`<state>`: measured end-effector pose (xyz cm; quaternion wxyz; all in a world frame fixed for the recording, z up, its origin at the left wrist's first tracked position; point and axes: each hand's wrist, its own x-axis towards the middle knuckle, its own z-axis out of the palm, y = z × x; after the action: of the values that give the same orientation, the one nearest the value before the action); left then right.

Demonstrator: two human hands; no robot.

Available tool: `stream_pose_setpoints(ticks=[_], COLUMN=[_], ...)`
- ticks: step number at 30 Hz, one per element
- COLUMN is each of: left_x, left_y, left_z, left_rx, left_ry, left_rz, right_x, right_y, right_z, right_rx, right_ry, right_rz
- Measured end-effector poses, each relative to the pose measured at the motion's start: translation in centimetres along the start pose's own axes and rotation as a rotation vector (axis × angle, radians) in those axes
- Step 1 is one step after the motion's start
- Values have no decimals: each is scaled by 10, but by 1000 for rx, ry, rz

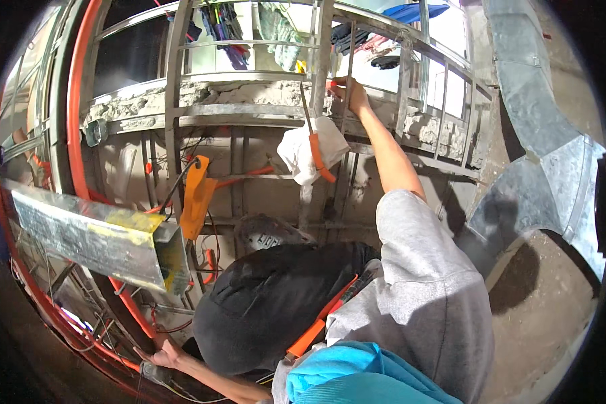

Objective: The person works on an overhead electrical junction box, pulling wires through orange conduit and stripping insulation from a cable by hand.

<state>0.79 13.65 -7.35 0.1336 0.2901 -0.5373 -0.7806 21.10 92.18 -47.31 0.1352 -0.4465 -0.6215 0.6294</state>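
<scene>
My right hand (353, 95) reaches up to a thin upright bar of the metal stud frame (322, 50). Its fingers are closed, and a small red-orange piece (330, 85) shows at the fingertips; its kind is unclear. Low on the left, my left hand (167, 355) lies against the foot of a dark post next to an orange conduit (135, 311). A finger stretches out from it, and the hand looks open with nothing in it. Below the right hand, a long thin tool with an orange handle (318, 153) stands in front of a white bag (301, 149).
An orange cordless-looking tool or holder (195, 196) hangs by a black strap. A metal channel (91, 232) with yellow marks juts across the left. Galvanised ductwork (532, 182) runs down the right. Cables and orange conduits thread the frame. Clothes (276, 30) hang beyond the openings.
</scene>
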Motion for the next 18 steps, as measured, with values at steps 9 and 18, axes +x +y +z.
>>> stream_pose_setpoints(ticks=[9, 18], left_x=[7, -7], left_y=[-11, -7], left_z=[1, 4], left_rx=[-252, -173], left_ry=[-272, -184], left_rz=[-345, -159], right_x=[5, 8], right_y=[9, 22], right_z=[-15, -4], right_rx=[-387, -104], right_ry=[255, -150], right_rz=[31, 70])
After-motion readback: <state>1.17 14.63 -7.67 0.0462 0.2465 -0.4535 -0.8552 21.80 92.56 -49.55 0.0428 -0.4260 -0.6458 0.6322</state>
